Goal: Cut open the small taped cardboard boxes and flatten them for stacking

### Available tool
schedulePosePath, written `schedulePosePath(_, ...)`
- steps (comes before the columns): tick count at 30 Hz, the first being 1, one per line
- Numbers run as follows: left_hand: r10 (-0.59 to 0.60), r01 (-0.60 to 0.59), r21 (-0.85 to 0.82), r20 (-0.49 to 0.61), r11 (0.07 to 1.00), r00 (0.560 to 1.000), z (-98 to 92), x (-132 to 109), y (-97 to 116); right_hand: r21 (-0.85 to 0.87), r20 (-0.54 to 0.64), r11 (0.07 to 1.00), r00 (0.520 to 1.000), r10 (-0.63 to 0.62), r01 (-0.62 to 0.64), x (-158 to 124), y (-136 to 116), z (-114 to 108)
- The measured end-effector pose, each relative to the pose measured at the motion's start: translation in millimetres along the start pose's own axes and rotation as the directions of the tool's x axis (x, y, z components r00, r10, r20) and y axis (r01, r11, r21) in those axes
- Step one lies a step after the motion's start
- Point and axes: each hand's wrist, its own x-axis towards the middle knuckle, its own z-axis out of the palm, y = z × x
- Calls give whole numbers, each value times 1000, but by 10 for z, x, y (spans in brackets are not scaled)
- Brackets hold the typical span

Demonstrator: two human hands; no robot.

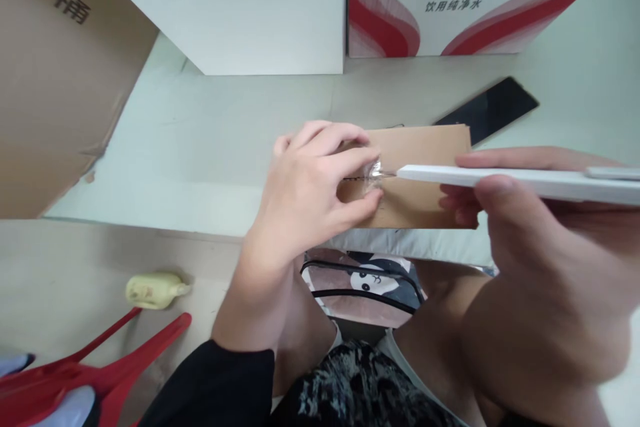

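Observation:
A small brown cardboard box lies at the near edge of the table, with crinkled clear tape on its upper face. My left hand grips the box's left part, its fingers and thumb curved on either side of the tape. In my right hand is a slim white utility knife, held nearly level over the box. Its thin metal tip points left and reaches the tape; whether it cuts in, I cannot tell. The right fingers rest near the box's right end.
Behind the box lies a black phone. A white box and a red-and-white carton stand farther back on the pale table. At left is a large cardboard carton. Below are a yellow bottle and red stool.

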Motion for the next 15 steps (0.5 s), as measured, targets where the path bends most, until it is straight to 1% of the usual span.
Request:
schedulePosePath(2,2,-2,7,4,1000,1000,2,-9,2,51,-36,997,998,60,-59,12,-25,53)
schedulePosePath(4,8,-8,18,4,1000,1000,9,-18,-1,33,-57,995,993,100,-98,21,-31,85)
schedulePosePath(6,14,-14,27,-2,1000,1000,17,-26,-6,-7,-76,994,991,106,-107,18,-28,107)
schedulePosePath(8,19,-19,29,-8,999,1000,24,-32,-12,-59,-89,994,992,88,-93,13,-20,125)
schedulePosePath(12,19,-19,25,-17,1000,1000,30,-40,-20,-125,-56,991,997,49,-56,27,10,152)
schedulePosePath(15,23,-23,30,-12,999,1000,33,-44,-25,-148,-58,989,998,-33,24,46,41,164)
